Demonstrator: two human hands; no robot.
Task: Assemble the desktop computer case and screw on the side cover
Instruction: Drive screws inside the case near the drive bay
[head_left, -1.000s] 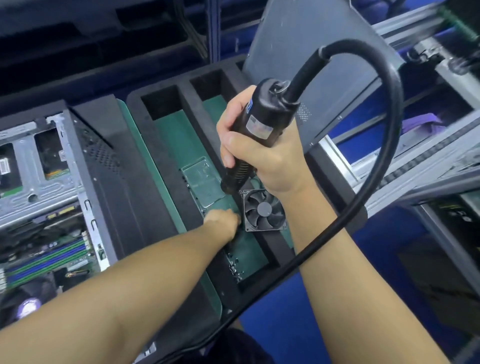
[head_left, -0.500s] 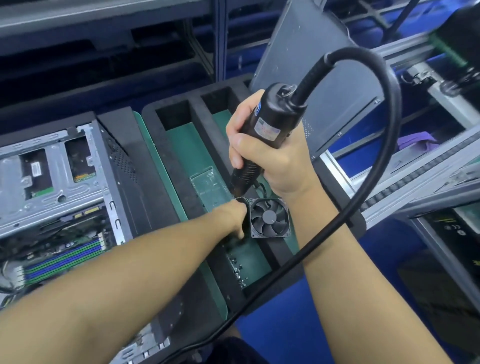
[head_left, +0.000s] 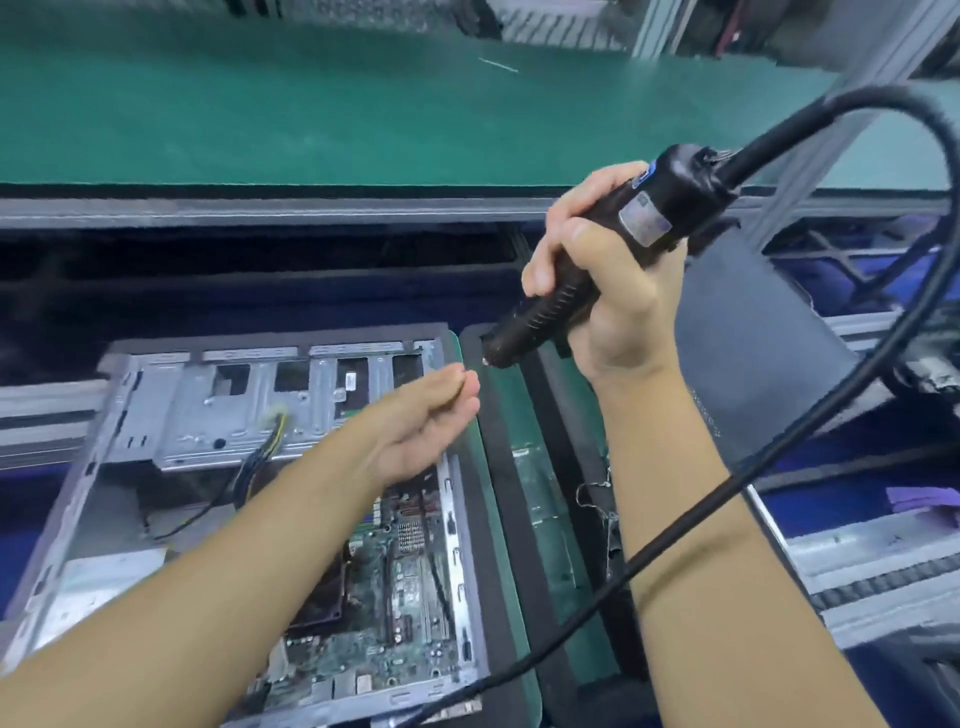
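— Right grip (head_left: 602, 291) is clamped around the electric screwdriver (head_left: 597, 260), tip angled down-left. And the left?

— Left grip (head_left: 431, 415) has its fingertips pinched together just beside that tip; what they hold is too small to tell. Below lies the open computer case (head_left: 260, 415), motherboard (head_left: 405, 571) exposed.

Open air separates the black corded electric screwdriver's tip (head_left: 488, 358) from the left hand's pinched fingertips (head_left: 462, 384); below them, the open grey metal computer case (head_left: 171, 410) blocks descent.
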